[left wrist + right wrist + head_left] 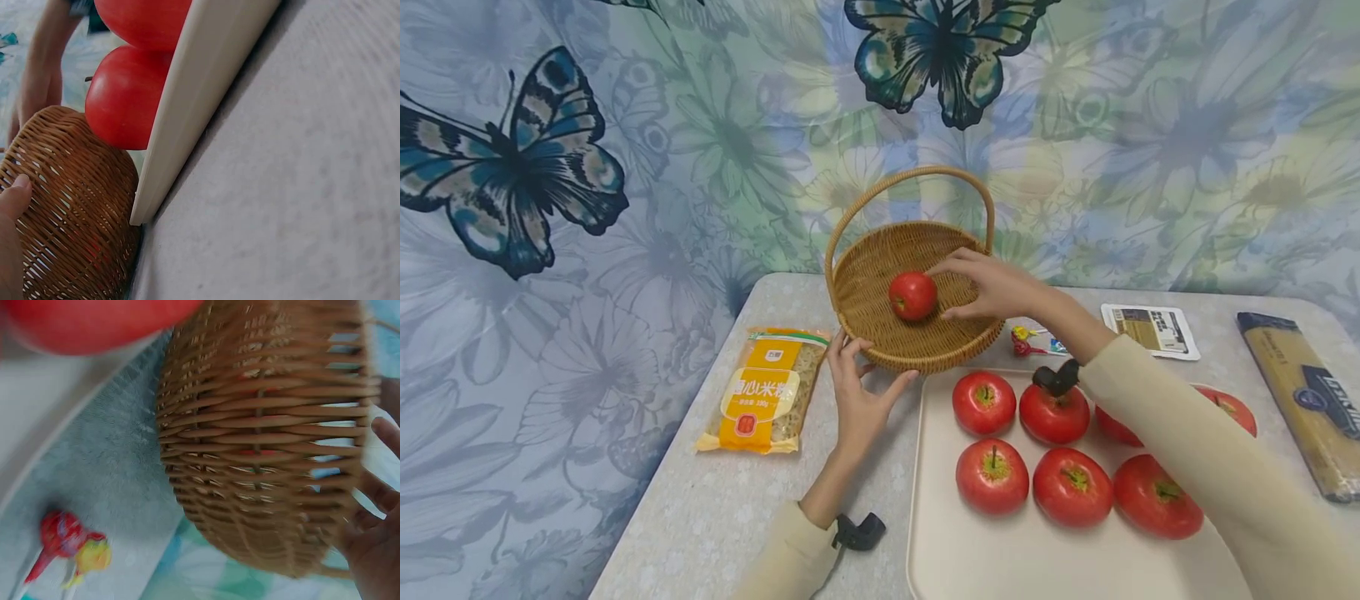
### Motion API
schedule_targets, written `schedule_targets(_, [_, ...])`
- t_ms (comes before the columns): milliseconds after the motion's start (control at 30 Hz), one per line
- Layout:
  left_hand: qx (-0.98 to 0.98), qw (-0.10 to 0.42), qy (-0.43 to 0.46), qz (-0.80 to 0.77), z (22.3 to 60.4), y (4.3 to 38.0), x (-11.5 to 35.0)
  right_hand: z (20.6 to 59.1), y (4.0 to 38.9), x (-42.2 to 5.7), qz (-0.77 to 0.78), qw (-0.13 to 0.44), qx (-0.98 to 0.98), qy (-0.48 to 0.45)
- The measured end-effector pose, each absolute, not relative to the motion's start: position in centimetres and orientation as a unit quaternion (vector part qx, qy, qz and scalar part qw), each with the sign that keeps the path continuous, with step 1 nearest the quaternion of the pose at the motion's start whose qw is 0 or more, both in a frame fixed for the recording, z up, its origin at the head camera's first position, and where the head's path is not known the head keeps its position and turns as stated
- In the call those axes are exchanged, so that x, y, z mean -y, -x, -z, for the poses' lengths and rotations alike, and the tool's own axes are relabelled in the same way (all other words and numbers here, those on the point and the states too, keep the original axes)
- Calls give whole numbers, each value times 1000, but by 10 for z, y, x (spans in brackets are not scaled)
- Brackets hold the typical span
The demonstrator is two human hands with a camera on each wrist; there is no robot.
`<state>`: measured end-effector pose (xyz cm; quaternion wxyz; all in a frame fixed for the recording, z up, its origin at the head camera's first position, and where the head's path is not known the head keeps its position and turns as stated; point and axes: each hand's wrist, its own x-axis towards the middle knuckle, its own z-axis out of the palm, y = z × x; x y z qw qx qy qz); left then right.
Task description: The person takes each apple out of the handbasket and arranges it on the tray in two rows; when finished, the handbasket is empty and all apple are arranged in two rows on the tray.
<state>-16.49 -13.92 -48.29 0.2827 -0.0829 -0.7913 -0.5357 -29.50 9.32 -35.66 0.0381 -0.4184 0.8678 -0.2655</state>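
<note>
A tan wicker basket (917,354) with an arched handle leans back at the rear of the table, its opening facing me. One red apple (913,296) lies inside it. My left hand (859,400) holds the basket's near left rim; in the left wrist view the thumb (15,197) presses on the weave. My right hand (992,287) reaches over the basket's right rim, fingers spread beside the apple and nothing gripped. Whether an index fingertip touches the apple I cannot tell. Several more red apples (992,475) sit on a cream tray (955,558) in front of the basket.
A yellow bag of grain (763,392) lies left of the basket. Wrapped lollipops (1022,340), also seen as a red lollipop (62,534), lie behind the tray. A flat white package (1150,331) and a long brown package (1303,404) lie at the right.
</note>
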Motion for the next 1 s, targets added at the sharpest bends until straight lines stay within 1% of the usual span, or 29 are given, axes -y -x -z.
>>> schedule_targets(200, [783,286,89,545,479,166,140,368,326,-60,270,105,-868,403])
schedule_targets(367, [779,287,84,551,476,165,136,381,339,-48,249,151,-869,399])
schedule_targets(467, [777,291,90,550,468,160,131,388,344,-47,225,166,-871,404])
schedule_targets(633, [778,293,94,547,451,152,127,393,347,-43,225,164,-869,410])
schedule_targets(867, [785,293,97,537,479,166,139,397,353,-36,235,135,-877,397])
schedule_targets(1000, [784,287,95,542,483,167,141,400,353,-34,237,122,-874,406])
